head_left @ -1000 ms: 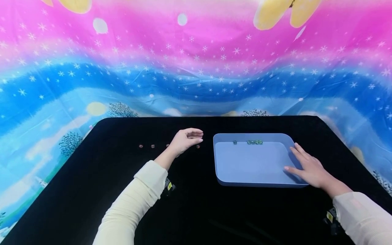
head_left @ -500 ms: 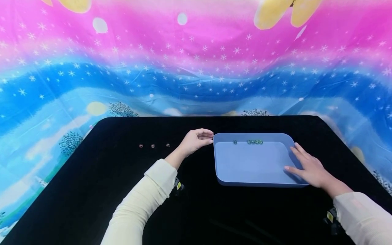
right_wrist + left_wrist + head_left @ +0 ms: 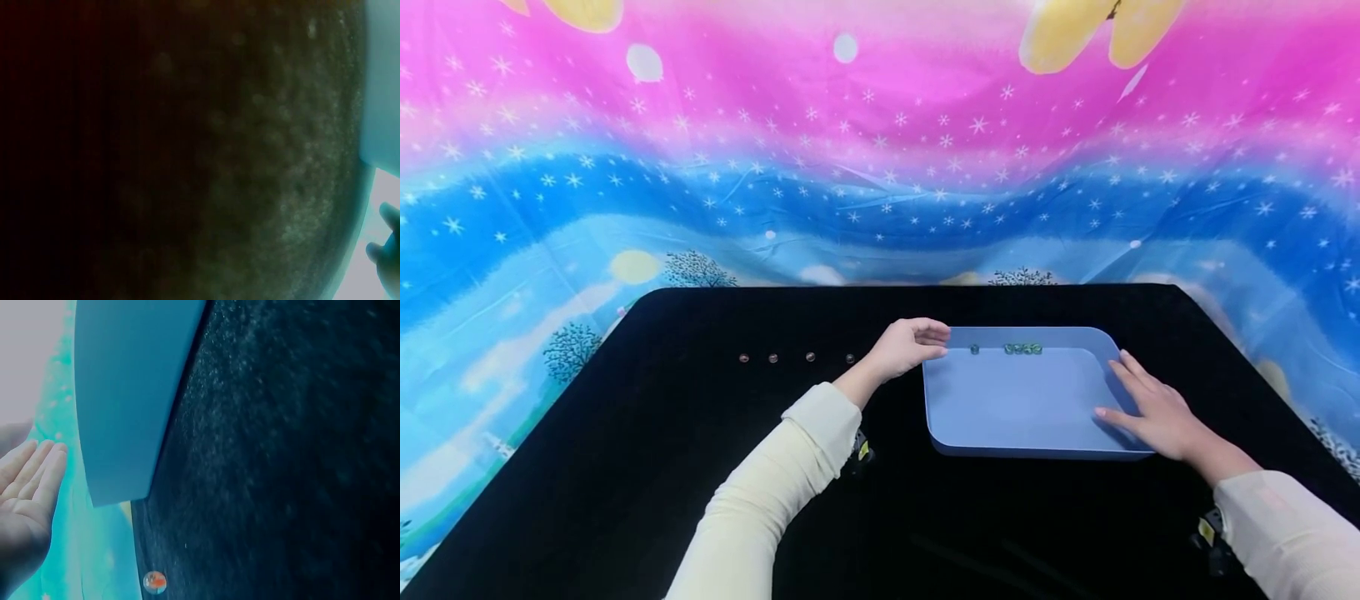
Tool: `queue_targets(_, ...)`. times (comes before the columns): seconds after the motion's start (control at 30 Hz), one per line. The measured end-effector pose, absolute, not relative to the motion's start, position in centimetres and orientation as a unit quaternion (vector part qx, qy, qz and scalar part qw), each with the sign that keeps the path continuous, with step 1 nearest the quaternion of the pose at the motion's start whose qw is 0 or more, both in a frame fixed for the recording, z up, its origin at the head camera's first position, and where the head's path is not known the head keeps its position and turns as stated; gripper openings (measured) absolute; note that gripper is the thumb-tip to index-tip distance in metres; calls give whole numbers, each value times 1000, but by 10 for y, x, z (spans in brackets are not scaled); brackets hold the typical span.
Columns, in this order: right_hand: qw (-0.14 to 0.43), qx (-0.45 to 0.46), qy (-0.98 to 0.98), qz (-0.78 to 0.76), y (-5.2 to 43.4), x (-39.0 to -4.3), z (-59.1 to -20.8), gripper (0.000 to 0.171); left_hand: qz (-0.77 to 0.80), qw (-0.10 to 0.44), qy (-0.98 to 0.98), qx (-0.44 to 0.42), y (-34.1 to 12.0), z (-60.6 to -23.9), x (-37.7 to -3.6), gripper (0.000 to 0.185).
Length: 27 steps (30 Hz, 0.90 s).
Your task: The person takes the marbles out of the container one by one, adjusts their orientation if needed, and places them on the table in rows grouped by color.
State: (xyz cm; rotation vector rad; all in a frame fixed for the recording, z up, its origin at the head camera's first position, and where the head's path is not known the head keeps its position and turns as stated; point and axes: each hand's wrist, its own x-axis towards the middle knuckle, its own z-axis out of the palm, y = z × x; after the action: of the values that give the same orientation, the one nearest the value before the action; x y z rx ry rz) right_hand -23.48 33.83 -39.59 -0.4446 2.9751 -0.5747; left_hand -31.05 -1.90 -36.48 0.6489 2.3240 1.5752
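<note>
My left hand (image 3: 906, 350) hovers over the left wall of a shallow grey-blue tray (image 3: 1015, 408), its fingertips just past the rim. In the left wrist view its fingers look straight and I see nothing held. Several reddish-brown glass marbles (image 3: 810, 357) lie in a spaced row on the black cloth left of the tray; one marble (image 3: 155, 582) shows in the left wrist view. Inside the tray, green marbles (image 3: 1023, 348) line the back wall, one marble (image 3: 974, 349) apart. My right hand (image 3: 1157, 412) rests on the tray's right side, fingers spread and thumb reaching inside.
A black cloth (image 3: 865, 533) covers the table. Behind it hangs a pink and blue printed curtain (image 3: 880, 167). A small black device (image 3: 861, 450) sits at the left wrist and another device (image 3: 1210, 537) at the right wrist.
My left hand has moved to the right, from above the brown marbles to the tray's left rim. Another marble of the row shows behind it. The right hand and tray have stayed put.
</note>
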Motion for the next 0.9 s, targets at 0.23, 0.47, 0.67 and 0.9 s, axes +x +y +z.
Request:
queue_targets(0.23, 45, -146, 969, -192, 339, -235, -397, 81, 500, 135, 827, 220, -3, -368, -318, 34)
queue_targets(0.47, 49, -145, 969, -193, 339, -235, -396, 82, 457, 130, 850, 227, 11, -369, -326, 32)
queue_targets(0.67, 50, -144, 968, -199, 340, -235, -395, 81, 417, 119, 871, 232, 23, -368, -332, 32)
queue_targets(0.9, 53, -145, 967, -205, 339, -235, -395, 81, 395, 131, 883, 219, 32, -372, -336, 31)
